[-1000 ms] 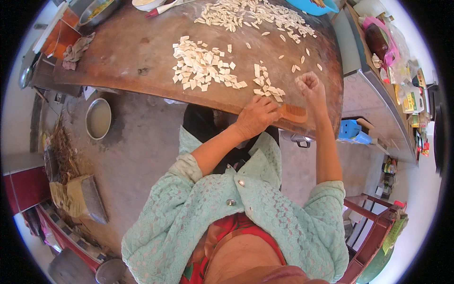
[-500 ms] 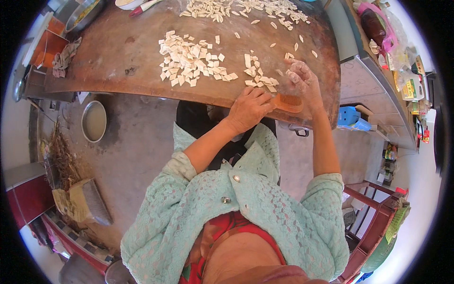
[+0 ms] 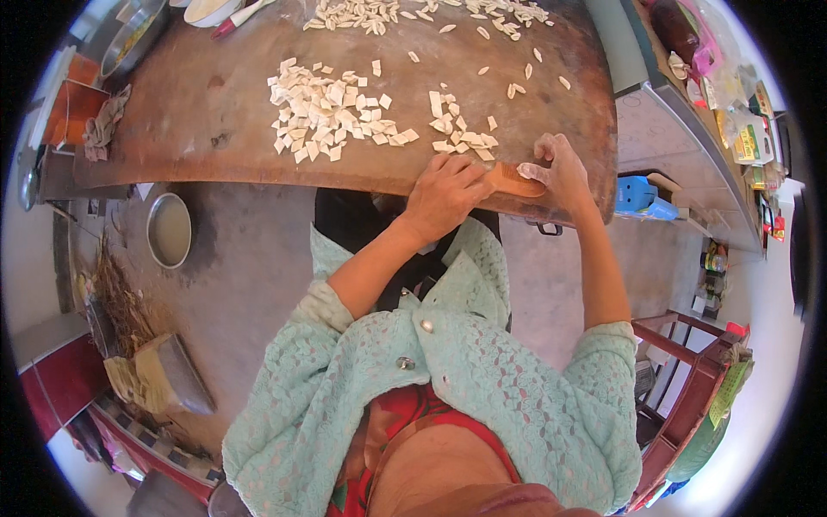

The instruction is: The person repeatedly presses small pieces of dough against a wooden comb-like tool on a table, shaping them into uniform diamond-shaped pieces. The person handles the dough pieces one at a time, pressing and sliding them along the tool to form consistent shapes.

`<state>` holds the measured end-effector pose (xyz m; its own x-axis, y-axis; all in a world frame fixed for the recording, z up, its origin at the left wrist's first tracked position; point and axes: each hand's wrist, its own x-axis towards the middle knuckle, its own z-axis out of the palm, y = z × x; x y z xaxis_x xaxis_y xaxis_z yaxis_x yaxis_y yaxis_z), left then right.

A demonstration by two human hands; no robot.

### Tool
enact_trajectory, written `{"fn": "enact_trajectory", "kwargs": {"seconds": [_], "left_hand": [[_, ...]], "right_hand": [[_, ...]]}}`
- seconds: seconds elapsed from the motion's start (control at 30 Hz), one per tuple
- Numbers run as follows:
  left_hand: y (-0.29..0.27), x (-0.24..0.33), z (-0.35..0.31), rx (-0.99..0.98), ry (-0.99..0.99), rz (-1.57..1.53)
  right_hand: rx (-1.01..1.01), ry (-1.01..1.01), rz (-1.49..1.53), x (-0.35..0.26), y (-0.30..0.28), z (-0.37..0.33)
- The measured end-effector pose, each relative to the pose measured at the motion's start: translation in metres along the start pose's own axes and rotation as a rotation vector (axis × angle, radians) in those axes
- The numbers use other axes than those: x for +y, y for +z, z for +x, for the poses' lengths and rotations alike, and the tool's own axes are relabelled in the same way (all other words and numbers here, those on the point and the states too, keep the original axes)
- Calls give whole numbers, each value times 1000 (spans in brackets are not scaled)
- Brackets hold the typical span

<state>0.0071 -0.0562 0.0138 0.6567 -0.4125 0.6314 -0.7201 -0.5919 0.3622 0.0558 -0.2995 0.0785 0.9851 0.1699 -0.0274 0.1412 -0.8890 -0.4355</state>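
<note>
Near the front edge of the wooden table, my left hand is closed over one end of a brown wooden comb, holding it on the tabletop. My floury right hand bends over the comb's other end, its thumb pressing a small white piece of dough against it. Just beyond the comb lies a small group of flat cut dough pieces. A larger heap of diamond-shaped dough pieces is to the left. Farther back are many curled, shaped dough pieces, with a few scattered closer to my right hand.
At the table's far left stand a metal bowl, a white bowl, a red-and-white-handled brush and a crumpled cloth. A cluttered counter adjoins on the right. A round metal basin sits on the floor.
My right hand has come down and nearer from beyond the comb, its thumb now on the dough. A pair of shaped pieces lies where its fingertips were. My left hand stays on the comb.
</note>
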Motion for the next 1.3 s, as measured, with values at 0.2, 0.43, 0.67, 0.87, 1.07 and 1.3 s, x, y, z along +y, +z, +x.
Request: {"fn": "enact_trajectory", "kwargs": {"seconds": [0.2, 0.43, 0.67, 0.87, 1.07, 1.3], "left_hand": [[1, -3, 0, 21, -4, -33], [1, -2, 1, 55, 7, -32], [2, -2, -1, 63, 16, -19], [1, -1, 1, 89, 13, 1], [4, -2, 1, 116, 18, -20], [4, -1, -2, 44, 5, -8]], "right_hand": [[-10, 111, 201, 8, -4, 10], [-2, -77, 256, -21, 6, 8], [76, -380, 54, -26, 27, 56], [-151, -209, -43, -28, 9, 76], [-151, -171, 78, -18, -7, 43], [-80, -135, 109, -11, 13, -4]]}}
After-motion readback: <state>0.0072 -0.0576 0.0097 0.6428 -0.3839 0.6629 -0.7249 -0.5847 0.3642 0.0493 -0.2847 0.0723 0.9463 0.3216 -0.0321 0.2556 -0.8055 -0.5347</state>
